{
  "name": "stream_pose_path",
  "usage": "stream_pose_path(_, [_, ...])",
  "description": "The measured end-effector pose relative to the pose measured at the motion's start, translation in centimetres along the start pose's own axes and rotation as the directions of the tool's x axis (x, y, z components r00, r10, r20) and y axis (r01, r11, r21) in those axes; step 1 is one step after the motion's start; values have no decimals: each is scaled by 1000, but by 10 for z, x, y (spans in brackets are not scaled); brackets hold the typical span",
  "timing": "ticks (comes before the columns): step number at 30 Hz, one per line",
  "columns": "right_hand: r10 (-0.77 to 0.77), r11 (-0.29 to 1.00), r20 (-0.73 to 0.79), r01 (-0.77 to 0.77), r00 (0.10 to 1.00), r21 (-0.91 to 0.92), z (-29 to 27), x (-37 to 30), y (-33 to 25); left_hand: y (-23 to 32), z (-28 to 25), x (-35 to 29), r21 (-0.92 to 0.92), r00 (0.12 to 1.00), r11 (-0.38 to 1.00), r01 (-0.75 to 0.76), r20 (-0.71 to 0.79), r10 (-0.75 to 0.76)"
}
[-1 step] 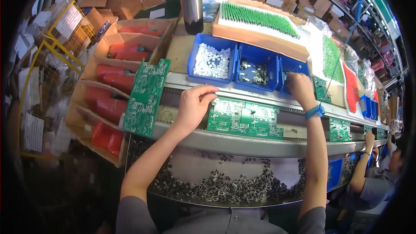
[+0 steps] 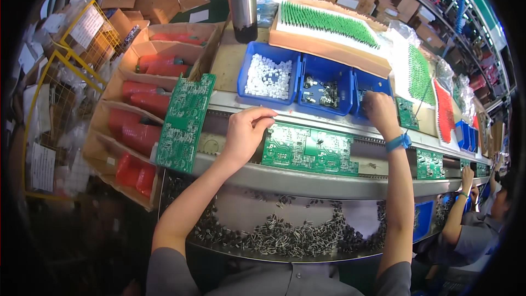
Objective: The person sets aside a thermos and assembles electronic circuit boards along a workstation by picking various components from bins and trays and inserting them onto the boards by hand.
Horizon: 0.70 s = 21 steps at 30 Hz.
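Observation:
My left hand (image 2: 245,136) hovers over the upper left corner of a green circuit board (image 2: 307,149) that lies in the conveyor rail. Its thumb and forefinger are brought together, and whatever they may pinch is too small to make out. My right hand (image 2: 381,112), with a blue band at the wrist, reaches into the front of the right blue bin (image 2: 372,81). Those fingers are curled downward with their tips hidden. Left of it are a blue bin of small metal parts (image 2: 327,92) and a blue bin of white connectors (image 2: 268,78).
Another circuit board (image 2: 183,123) leans across the rail beside a cardboard box (image 2: 98,137) of red-wrapped packs. A steel flask (image 2: 241,5) stands behind the bins, near a tray of green parts (image 2: 329,24). Black capacitors (image 2: 296,235) fill a tray before me. A co-worker (image 2: 471,225) sits at right.

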State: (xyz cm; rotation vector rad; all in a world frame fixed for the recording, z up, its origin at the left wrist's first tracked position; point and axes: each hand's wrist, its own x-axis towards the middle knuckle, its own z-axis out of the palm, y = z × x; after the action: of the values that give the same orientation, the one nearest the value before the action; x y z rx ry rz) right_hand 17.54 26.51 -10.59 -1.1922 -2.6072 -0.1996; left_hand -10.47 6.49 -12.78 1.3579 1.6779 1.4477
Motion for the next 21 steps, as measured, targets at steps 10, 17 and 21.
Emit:
stream_pose_path(10, [-13, 1000, -188, 14, 982, 4, -20, -12, -14, -10, 8, -1, 27, 984, 984, -178, -9, 179])
stream_pose_path(17, [11, 999, -229, 1, 973, 55, -34, -21, -18, -8, 11, 0, 115, 971, 965, -235, -20, 239])
stream_pose_path(21, [24, 997, -208, -9, 978, 73, -38, -26, -20, -8, 11, 0, 109, 970, 966, -236, -33, 241])
